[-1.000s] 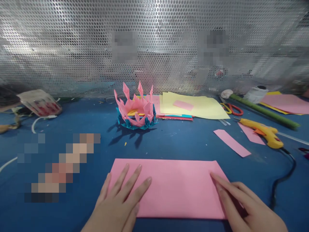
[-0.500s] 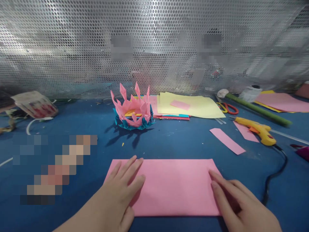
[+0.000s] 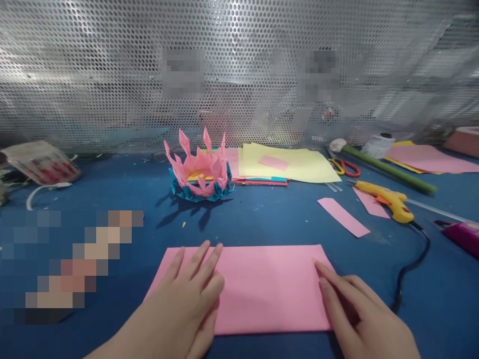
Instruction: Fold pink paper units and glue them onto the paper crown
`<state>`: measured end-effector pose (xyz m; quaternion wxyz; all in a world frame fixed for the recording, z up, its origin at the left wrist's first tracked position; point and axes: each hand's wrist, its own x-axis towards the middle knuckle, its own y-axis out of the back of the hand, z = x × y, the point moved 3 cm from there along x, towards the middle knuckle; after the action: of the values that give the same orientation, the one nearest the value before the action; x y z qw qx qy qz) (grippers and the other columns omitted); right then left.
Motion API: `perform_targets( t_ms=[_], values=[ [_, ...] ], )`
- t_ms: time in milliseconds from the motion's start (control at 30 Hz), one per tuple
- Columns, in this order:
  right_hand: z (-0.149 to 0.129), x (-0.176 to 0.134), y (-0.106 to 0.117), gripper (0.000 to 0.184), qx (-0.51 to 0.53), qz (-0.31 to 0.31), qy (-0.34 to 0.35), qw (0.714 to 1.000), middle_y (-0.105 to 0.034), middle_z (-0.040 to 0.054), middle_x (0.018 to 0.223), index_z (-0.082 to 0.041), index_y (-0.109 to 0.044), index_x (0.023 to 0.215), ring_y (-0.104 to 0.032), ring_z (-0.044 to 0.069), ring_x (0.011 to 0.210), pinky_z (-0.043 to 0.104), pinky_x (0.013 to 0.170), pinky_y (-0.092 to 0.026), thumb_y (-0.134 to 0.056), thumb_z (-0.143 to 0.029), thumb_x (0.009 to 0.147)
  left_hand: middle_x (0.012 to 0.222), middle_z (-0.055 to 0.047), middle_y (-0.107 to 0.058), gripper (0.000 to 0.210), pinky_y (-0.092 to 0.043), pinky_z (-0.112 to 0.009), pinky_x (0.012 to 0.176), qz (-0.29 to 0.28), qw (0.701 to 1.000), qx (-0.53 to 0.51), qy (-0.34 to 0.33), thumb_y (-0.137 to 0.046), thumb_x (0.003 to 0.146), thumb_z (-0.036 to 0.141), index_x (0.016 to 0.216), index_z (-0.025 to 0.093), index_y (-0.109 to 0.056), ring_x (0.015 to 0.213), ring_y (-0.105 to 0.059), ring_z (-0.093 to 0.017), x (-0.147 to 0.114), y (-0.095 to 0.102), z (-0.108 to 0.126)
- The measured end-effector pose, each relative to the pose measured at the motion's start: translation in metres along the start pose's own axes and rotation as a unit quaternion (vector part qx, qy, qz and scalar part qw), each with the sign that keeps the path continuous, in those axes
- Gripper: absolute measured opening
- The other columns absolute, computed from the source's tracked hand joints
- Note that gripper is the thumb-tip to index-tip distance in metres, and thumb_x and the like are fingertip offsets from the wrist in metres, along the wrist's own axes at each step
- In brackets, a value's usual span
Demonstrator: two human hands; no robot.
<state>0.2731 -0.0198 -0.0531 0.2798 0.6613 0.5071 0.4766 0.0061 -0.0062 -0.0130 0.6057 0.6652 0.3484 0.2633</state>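
Note:
A pink sheet of paper (image 3: 269,289), looking folded into a wide rectangle, lies flat on the blue table in front of me. My left hand (image 3: 187,289) rests open on its left part, fingers spread and pointing away from me. At the right edge of the paper, my right hand (image 3: 359,309) touches the top surface with thumb and index fingertips, slightly apart. Its other fingers are bent and partly hidden. Beyond the paper stands a pink and teal folded-paper crown (image 3: 202,174).
Pink paper strips (image 3: 343,217) and a yellow glue gun (image 3: 385,199) with a black cord lie to the right. Farther back are yellow paper sheets (image 3: 299,167), scissors (image 3: 350,168) and a green stick (image 3: 389,168). A perforated metal panel (image 3: 239,75) closes the back. A pixelated patch covers the left.
The whole view has shifted slightly, with background things now farther left. My left hand has slid a little over the paper, its thumb closer to the fingers. The right hand keeps its place at the edge.

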Motion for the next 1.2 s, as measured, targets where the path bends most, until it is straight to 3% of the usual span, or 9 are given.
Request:
perform_targets(
  t_ms=[167, 300, 433, 567, 800, 1000, 1100, 1200],
  values=[
    [-0.002, -0.001, -0.001, 0.039, -0.028, 0.006, 0.016, 0.999, -0.072, 0.0052, 0.082, -0.014, -0.069, 0.122, -0.073, 0.016, 0.068, 0.019, 0.057, -0.058, -0.044, -0.031, 0.098, 0.137, -0.029, -0.058, 0.036, -0.049, -0.061, 0.097, 0.007, 1.000, 0.017, 0.006, -0.043, 0.098, 0.032, 0.107, 0.014, -0.072, 0.130, -0.052, -0.043, 0.014, -0.002, 0.011],
    [0.000, -0.003, -0.001, 0.038, -0.055, 0.015, 0.027, 0.998, -0.073, 0.0065, 0.088, -0.015, -0.069, 0.123, -0.074, 0.017, 0.071, 0.020, 0.055, -0.058, -0.044, -0.029, 0.097, 0.131, -0.037, -0.058, 0.053, -0.056, -0.058, 0.086, -0.008, 0.998, 0.063, -0.005, -0.064, 0.087, 0.048, 0.127, 0.012, -0.066, 0.121, -0.058, -0.049, 0.021, -0.001, 0.017],
    [0.002, -0.003, -0.002, 0.038, -0.065, 0.013, 0.023, 0.998, -0.073, 0.0053, 0.086, -0.016, -0.069, 0.124, -0.074, 0.016, 0.069, 0.018, 0.052, -0.057, -0.045, -0.029, 0.097, 0.135, -0.038, -0.052, 0.069, -0.055, -0.062, 0.086, -0.004, 0.997, 0.071, -0.001, -0.070, 0.084, 0.045, 0.143, 0.016, -0.050, 0.125, -0.052, -0.051, 0.022, -0.008, 0.017],
    [0.003, 0.000, -0.003, 0.039, -0.050, 0.007, 0.020, 0.999, -0.071, 0.0035, 0.082, -0.015, -0.068, 0.125, -0.074, 0.014, 0.067, 0.016, 0.051, -0.055, -0.045, -0.030, 0.097, 0.146, -0.032, -0.040, 0.068, -0.051, -0.065, 0.090, -0.006, 0.999, 0.016, 0.040, -0.060, 0.089, 0.048, 0.148, 0.020, -0.040, 0.131, -0.045, -0.049, 0.016, -0.018, 0.010],
    [0.002, 0.000, -0.003, 0.038, -0.039, -0.003, 0.008, 0.999, -0.073, 0.0045, 0.090, -0.016, -0.068, 0.124, -0.075, 0.015, 0.072, 0.016, 0.053, -0.056, -0.045, -0.030, 0.097, 0.157, -0.011, -0.022, 0.062, -0.033, -0.074, 0.102, 0.001, 0.998, -0.029, 0.060, -0.036, 0.097, 0.057, 0.150, 0.028, -0.022, 0.145, -0.027, -0.038, 0.003, -0.016, 0.005],
    [0.000, 0.000, -0.003, 0.039, -0.043, 0.009, 0.006, 0.999, -0.071, 0.0047, 0.085, -0.013, -0.068, 0.124, -0.073, 0.015, 0.069, 0.019, 0.055, -0.056, -0.043, -0.027, 0.097, 0.158, -0.001, -0.020, 0.052, -0.026, -0.077, 0.103, -0.041, 0.996, -0.079, -0.024, -0.037, 0.101, 0.049, 0.150, 0.037, -0.023, 0.146, -0.026, -0.033, 0.000, -0.008, -0.008],
    [-0.001, 0.000, -0.004, 0.039, -0.045, 0.012, 0.012, 0.999, -0.070, 0.0048, 0.083, -0.012, -0.067, 0.125, -0.072, 0.016, 0.068, 0.020, 0.055, -0.056, -0.044, -0.028, 0.097, 0.159, -0.002, -0.018, 0.050, -0.024, -0.073, 0.106, -0.072, 0.988, -0.125, -0.058, -0.036, 0.102, 0.044, 0.150, 0.039, -0.025, 0.146, -0.026, -0.032, -0.001, -0.005, -0.015],
    [-0.001, 0.001, -0.005, 0.039, -0.047, 0.011, 0.021, 0.999, -0.069, 0.0057, 0.085, -0.013, -0.066, 0.126, -0.072, 0.017, 0.070, 0.022, 0.057, -0.057, -0.043, -0.027, 0.097, 0.160, -0.004, -0.017, 0.051, -0.020, -0.078, 0.104, -0.076, 0.983, -0.154, -0.062, -0.034, 0.102, 0.047, 0.151, 0.038, -0.025, 0.146, -0.022, -0.036, 0.000, -0.005, -0.018]
  ],
)
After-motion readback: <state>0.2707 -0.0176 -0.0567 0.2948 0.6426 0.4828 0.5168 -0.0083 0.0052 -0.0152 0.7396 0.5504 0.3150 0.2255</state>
